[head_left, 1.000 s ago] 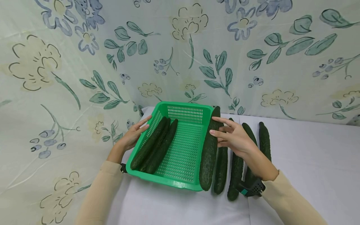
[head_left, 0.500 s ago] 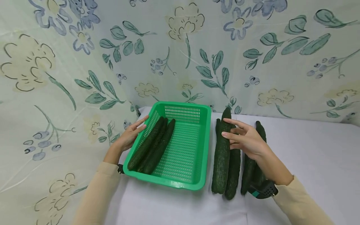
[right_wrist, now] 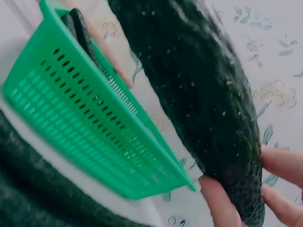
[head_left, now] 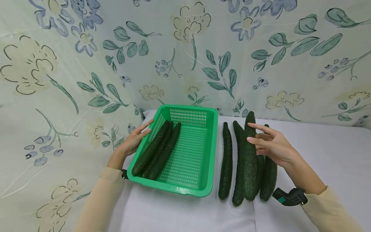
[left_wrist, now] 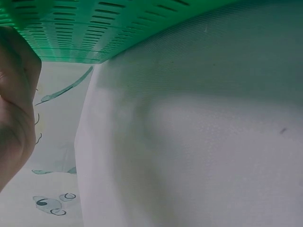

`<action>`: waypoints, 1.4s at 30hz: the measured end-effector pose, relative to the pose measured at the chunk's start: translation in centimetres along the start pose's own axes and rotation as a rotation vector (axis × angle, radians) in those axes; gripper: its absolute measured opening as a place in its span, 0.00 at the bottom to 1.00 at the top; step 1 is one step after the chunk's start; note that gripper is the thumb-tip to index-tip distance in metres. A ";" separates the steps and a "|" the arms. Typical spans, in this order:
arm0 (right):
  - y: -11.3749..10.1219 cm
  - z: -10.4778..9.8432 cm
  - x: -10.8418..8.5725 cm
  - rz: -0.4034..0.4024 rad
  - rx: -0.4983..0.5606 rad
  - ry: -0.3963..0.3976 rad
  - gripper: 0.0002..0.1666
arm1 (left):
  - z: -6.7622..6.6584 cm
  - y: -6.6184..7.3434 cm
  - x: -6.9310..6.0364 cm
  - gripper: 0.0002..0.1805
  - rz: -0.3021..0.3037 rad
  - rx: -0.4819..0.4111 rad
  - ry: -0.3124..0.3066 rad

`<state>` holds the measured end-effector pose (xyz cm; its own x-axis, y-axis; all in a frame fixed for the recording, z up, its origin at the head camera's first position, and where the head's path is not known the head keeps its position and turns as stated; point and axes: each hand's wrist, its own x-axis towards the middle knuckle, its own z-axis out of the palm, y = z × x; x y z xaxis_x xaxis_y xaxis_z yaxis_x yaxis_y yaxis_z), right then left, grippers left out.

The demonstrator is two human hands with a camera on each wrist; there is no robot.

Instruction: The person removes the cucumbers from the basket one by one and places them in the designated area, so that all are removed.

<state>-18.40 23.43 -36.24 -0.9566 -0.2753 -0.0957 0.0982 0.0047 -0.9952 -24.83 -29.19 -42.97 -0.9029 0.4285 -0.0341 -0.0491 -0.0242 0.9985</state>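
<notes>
The green basket (head_left: 215, 138) holds three cucumbers (head_left: 165, 151) at its left. Right of the basket, the large cucumber (head_left: 250, 167) has its long axis roughly parallel to that side, tapered end away from me; it partly hides the row of four cucumbers (head_left: 226, 164), and the right wrist view crops its near end. My right hand (head_left: 276, 146) pinches it; my left hand (head_left: 131, 141), fingers extended, touches the basket's left wall.

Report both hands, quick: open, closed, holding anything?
Left hand: open, touching the side of the green basket.
Right hand: closed, holding a cucumber.
</notes>
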 end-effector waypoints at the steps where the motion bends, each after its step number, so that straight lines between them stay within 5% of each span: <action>1: 0.2 -0.3 0.0 -0.005 0.005 -0.001 0.33 | 0.0 0.0 0.0 0.30 0.001 0.003 0.000; 18: 2.7 -5.5 -1.0 -0.024 -0.037 0.020 0.35 | 0.2 0.3 0.1 0.29 -0.035 -0.003 0.045; 29: 4.0 -9.6 -1.6 -0.048 -0.108 0.019 0.36 | 0.1 0.0 0.0 0.30 -0.020 0.004 0.021; 42: 5.2 -13.1 -2.5 -0.027 -0.399 0.029 0.37 | 0.2 0.1 0.1 0.29 -0.034 -0.015 0.034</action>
<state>-19.12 36.76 -41.51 -0.9654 -0.2528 -0.0645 -0.0356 0.3724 -0.9274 -24.80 -28.98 -42.82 -0.9145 0.3986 -0.0695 -0.0859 -0.0234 0.9960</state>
